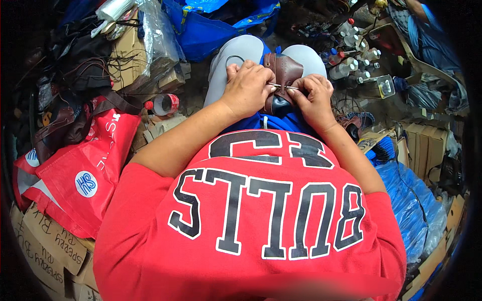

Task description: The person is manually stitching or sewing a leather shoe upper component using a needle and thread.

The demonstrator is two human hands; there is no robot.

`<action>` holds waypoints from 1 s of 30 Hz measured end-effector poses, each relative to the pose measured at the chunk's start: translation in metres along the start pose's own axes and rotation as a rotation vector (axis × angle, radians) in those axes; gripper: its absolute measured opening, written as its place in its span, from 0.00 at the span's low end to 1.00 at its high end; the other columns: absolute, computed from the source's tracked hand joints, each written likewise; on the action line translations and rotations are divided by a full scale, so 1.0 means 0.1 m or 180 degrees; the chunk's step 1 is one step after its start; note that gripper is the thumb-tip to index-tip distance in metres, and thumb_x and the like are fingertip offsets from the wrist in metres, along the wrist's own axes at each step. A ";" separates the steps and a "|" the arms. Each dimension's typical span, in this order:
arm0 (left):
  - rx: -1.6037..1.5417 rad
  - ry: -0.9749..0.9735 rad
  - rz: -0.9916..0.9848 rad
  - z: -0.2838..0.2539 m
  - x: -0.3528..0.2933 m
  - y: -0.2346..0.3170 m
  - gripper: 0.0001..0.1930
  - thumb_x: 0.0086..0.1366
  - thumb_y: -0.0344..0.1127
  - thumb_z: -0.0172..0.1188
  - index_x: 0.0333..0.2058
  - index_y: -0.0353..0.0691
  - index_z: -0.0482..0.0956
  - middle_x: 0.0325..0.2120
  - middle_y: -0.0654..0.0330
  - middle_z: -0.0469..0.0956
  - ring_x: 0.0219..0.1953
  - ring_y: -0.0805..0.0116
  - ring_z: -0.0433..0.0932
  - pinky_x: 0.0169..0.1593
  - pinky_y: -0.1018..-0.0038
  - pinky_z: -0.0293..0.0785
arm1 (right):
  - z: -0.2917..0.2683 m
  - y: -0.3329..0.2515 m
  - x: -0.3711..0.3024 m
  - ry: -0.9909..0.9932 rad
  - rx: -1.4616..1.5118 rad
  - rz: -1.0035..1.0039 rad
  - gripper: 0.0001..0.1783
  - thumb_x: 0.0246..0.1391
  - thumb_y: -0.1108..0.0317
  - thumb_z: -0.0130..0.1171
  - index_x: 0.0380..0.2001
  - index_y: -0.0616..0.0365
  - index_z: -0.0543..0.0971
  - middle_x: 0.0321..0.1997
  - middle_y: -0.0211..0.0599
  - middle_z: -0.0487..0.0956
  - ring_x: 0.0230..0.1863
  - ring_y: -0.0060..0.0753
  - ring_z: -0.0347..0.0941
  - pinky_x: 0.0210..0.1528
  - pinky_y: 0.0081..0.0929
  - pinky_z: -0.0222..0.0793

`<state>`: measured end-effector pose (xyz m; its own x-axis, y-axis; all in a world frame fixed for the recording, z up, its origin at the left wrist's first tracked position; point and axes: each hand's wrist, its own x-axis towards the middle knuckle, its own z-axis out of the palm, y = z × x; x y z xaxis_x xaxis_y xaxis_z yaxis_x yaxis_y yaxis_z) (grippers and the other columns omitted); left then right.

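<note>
The brown leather piece (286, 69), shoe-like in form, lies between the grey-clad knees (248, 46). Its surface is smooth, slightly glossy and curved, with small holes near the upper edge. The left hand (250, 85) and right hand (313, 95) each pinch slender, pale items (292, 88) over it; exact type indeterminable. A thin, dark cord (233, 56) curves beside the left hand.

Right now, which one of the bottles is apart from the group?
The red-labelled clear bottle, at the person's left; the other bottles crowd together at the person's right.
</note>
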<state>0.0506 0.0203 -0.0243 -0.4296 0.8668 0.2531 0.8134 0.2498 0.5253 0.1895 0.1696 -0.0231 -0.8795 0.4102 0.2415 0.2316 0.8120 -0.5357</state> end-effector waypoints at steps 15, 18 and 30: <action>-0.0624 0.0081 0.0473 -0.33 0.23 -0.19 0.06 0.47 0.31 0.66 0.25 0.43 0.77 0.24 0.63 0.77 0.32 0.63 0.75 0.41 0.67 0.64 | -0.35 0.26 0.24 -0.0789 0.1961 0.0449 0.09 0.44 0.66 0.67 0.21 0.58 0.78 0.26 0.31 0.76 0.34 0.26 0.69 0.44 0.26 0.60; -0.0178 -0.0379 0.0591 -0.42 0.24 -0.06 0.07 0.53 0.30 0.61 0.32 0.43 0.75 0.25 0.61 0.78 0.32 0.59 0.76 0.44 0.63 0.61 | -0.46 0.01 0.33 -0.1030 0.1342 0.0220 0.07 0.48 0.66 0.63 0.28 0.56 0.79 0.29 0.34 0.77 0.35 0.31 0.72 0.46 0.29 0.61; 0.0671 -0.1532 0.0903 -0.39 0.34 -0.01 0.06 0.57 0.29 0.51 0.34 0.47 0.72 0.24 0.58 0.78 0.33 0.57 0.77 0.44 0.60 0.63 | -0.45 -0.16 0.41 -0.1684 -0.1122 -0.0955 0.08 0.49 0.72 0.51 0.33 0.48 0.74 0.27 0.37 0.78 0.37 0.41 0.75 0.44 0.38 0.61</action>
<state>0.0201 0.0331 0.0156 0.0018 0.9980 -0.0624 0.9519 0.0174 0.3061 0.1684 0.1920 0.0316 -0.9900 -0.0372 -0.1363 -0.0105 0.9814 -0.1919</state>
